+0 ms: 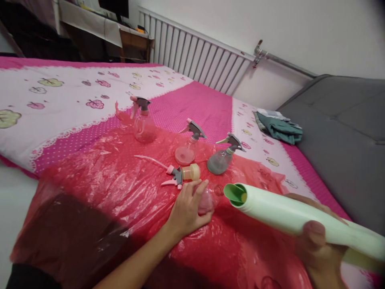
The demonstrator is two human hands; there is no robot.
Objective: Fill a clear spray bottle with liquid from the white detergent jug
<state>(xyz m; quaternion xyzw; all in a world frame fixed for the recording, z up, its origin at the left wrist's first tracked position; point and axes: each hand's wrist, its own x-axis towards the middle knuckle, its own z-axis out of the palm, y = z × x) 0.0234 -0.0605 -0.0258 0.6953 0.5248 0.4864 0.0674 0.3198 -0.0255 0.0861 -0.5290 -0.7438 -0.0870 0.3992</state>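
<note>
My left hand is wrapped around a small clear pink spray bottle body lying on the red plastic sheet, its open neck towards the right. My right hand grips a long pale green bottle, tilted with its open flip cap close to the small bottle's neck. A detached spray head with a long tube lies just beyond my left hand.
Three small spray bottles stand on the sheet: a pink one at the back, a pink one in the middle, a grey one to the right. Folded teal cloth lies on the bed. A grey sofa is right, a radiator behind.
</note>
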